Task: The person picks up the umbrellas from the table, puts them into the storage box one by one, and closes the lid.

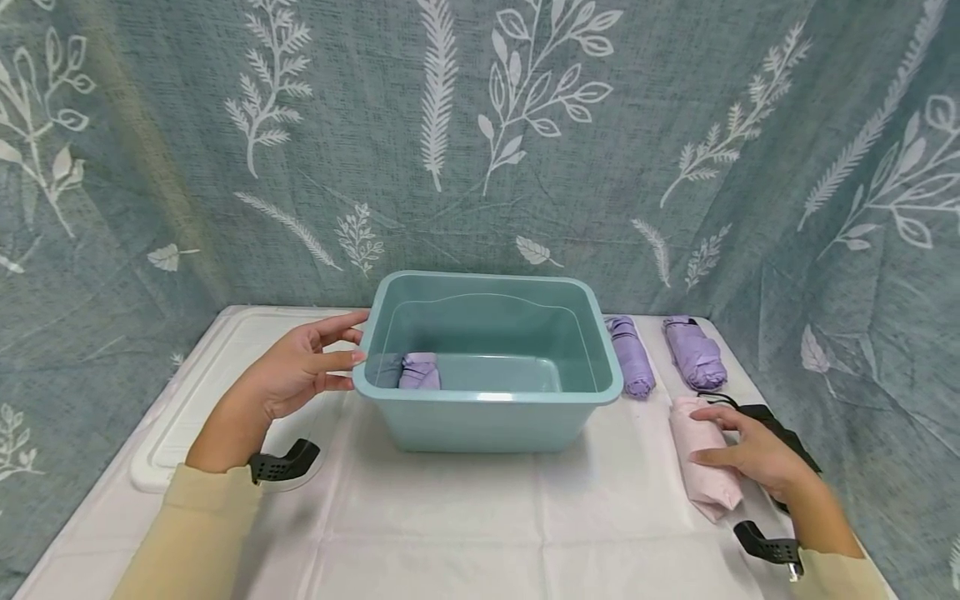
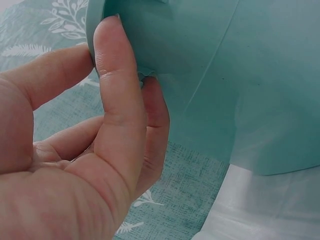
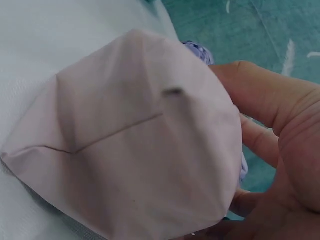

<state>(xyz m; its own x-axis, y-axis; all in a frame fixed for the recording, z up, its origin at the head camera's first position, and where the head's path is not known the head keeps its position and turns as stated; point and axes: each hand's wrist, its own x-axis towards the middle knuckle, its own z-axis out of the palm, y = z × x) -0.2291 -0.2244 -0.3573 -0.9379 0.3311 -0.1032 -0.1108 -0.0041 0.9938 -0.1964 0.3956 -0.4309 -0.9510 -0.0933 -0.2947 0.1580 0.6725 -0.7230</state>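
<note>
A blue-green plastic bin point(image 1: 480, 421) stands open-topped at the middle of the table. At its left rim, my left hand point(image 1: 303, 362) pinches the edge between thumb and fingers; the left wrist view shows the thumb point(image 2: 117, 85) lying over the rim. Inside the bin, a small purple fabric bundle point(image 1: 420, 372) lies at the left. My right hand point(image 1: 753, 450) grips a pale pink rolled fabric bundle point(image 1: 701, 458) on the table's right side. Its folded end point(image 3: 135, 140) fills much of the right wrist view, with the fingers partly hidden behind it.
Two purple rolled bundles, one point(image 1: 632, 357) beside the bin and another point(image 1: 694, 354) farther right, lie at the back. A black item point(image 1: 780, 433) with a cord lies partly under the right hand. A white lid point(image 1: 180, 417) lies at the left. A patterned curtain point(image 1: 465, 225) encloses the table.
</note>
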